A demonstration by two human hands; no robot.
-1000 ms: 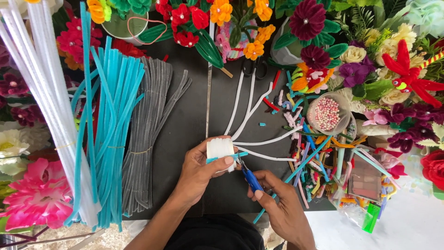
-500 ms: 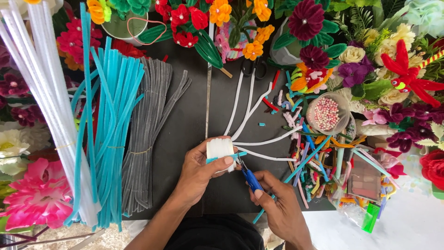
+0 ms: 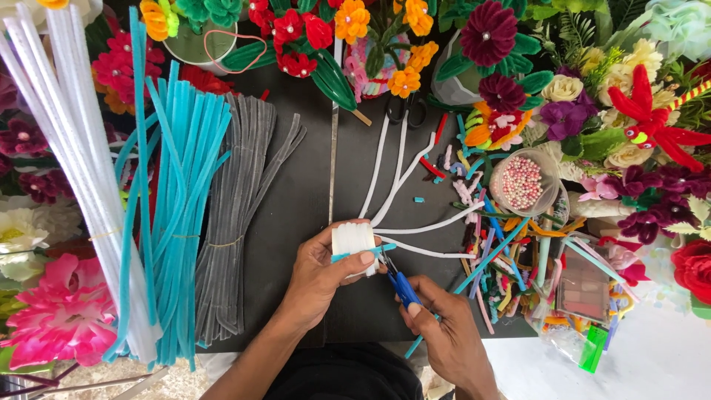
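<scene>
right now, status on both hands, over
Left hand grips white pipe-cleaner coil with teal strand. Right hand holds blue-handled cutter at coil. Loose white pipe cleaners close by.

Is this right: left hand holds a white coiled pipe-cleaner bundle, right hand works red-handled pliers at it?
Not quite: in the head view the small pliers in the right hand have blue handles, not red. The left hand does hold the white coiled pipe-cleaner bundle.

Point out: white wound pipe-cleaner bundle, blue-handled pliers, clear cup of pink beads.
white wound pipe-cleaner bundle (image 3: pixel 353 238), head view, top of the coil.
blue-handled pliers (image 3: pixel 404 288), head view, blue handle.
clear cup of pink beads (image 3: pixel 552 194), head view, right rim.
</scene>
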